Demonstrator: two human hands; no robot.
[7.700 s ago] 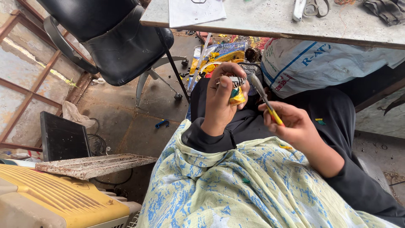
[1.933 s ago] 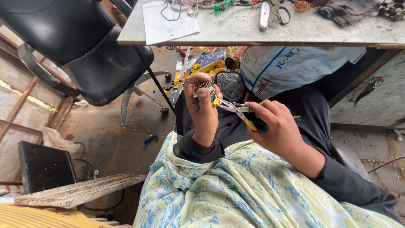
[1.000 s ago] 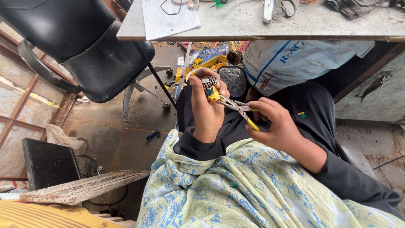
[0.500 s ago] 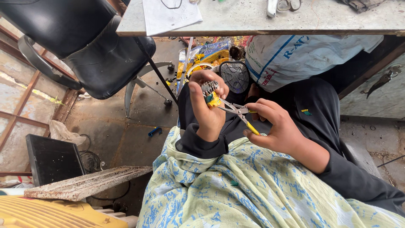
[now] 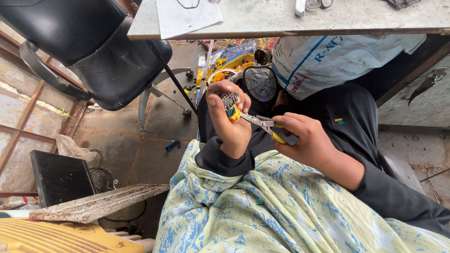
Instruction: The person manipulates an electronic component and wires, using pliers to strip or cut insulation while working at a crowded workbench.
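While the left hand (image 5: 230, 122) pinches a small yellow part (image 5: 233, 112) mid-frame, the right hand (image 5: 307, 143) grips pliers (image 5: 263, 123), seemingly still working it.

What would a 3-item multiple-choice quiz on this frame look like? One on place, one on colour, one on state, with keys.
1. Where is the black office chair?
A. On the floor at upper left, beside the table
B. On top of the table
C. Across the person's lap

2. What colour are the handles of the pliers?
A. Red
B. Yellow and dark
C. Green

3. How does the left hand stand?
A. Open and flat on the lap
B. Closed around a small part, raised before the body
C. Gripping the chair arm

Answers: 1 A, its base stands on the floor next to the table edge. 2 B, yellow shows at the right hand. 3 B, the fingers wrap the part while the pliers' tips reach it.
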